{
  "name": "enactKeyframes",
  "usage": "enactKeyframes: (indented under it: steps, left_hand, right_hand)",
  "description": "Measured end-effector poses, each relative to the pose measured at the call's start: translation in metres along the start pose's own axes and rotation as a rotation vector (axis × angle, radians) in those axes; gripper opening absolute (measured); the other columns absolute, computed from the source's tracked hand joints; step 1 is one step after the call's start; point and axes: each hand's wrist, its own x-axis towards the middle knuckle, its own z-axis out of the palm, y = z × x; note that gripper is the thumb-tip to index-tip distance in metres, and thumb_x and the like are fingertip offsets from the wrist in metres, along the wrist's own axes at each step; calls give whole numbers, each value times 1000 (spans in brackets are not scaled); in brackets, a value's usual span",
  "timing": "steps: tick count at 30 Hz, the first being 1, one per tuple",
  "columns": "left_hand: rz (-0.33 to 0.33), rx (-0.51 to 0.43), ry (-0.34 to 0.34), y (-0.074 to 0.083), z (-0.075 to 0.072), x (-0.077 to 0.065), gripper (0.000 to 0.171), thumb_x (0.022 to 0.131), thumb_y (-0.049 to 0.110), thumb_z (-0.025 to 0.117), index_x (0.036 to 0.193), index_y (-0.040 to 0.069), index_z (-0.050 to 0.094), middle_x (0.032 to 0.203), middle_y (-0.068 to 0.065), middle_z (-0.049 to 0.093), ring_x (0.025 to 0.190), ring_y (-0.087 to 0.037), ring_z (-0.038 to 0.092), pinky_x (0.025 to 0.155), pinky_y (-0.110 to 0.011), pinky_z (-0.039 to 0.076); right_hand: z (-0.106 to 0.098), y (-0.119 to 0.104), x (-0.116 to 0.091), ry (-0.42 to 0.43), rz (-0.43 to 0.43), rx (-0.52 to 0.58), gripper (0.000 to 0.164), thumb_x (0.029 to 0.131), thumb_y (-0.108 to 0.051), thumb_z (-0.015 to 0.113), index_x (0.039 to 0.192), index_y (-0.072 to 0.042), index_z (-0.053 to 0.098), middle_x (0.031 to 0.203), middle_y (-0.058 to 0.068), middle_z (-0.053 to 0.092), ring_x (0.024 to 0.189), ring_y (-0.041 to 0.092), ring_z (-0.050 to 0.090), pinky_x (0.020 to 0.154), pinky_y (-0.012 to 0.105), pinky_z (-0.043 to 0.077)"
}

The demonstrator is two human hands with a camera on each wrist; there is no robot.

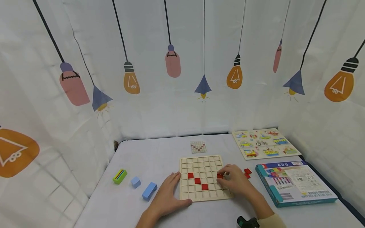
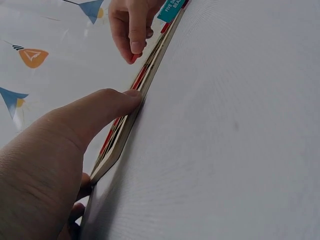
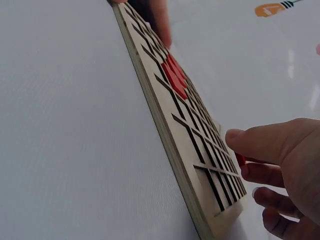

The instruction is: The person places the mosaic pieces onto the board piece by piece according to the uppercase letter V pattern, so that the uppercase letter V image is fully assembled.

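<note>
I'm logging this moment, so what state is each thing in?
Grid board: flat, partly filled
Three red tiles: set in the board
Left hand: touching the board
Right hand: pinching another red tile
Spare tiles: loose
Pattern card: face up
Picture board: face up
Box: lying flat
Blue blocks: apart
Green block: loose

Surface (image 1: 119, 205): grid board (image 1: 201, 165), three tiles (image 1: 197, 180) set in it | behind it: card (image 1: 198, 147) | left: three blocks (image 1: 149, 191) | right: box (image 1: 296, 183), loose tiles (image 1: 247, 171) between | behind box: puzzle board (image 1: 266, 144)
</note>
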Motion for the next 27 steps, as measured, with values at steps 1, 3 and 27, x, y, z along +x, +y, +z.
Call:
enactKeyframes:
  steps: [1,3,27]
  left_hand:
    - [-1,-3,-1,0,0,0,126,73,84,86,170,13,46,178,-4,43,169,-36,33,132,-67,37]
    - [-3,-9,-4,-1,0,0,126,73,84,86,170,12,47,178,-4,43,169,-37,33,132,-68,37]
    - [-7,-7,-7,0,-2,-1,125,74,82,87,170,14,46,178,-3,43,169,-36,33,131,-69,38]
  right_hand:
    - [1,-3,2,-5,-11,1,16,93,-26,92,108,-26,86,105,-14,73,105,13,58,89,32,55]
    - [4,-7,5,-17,-32,10,17,94,-26,91,109,-25,86,106,-14,73,106,13,58,89,31,55]
    - [52,-39,40,-24,-174,23,18,97,-27,89,113,-19,86,106,-13,73,106,9,58,91,31,58]
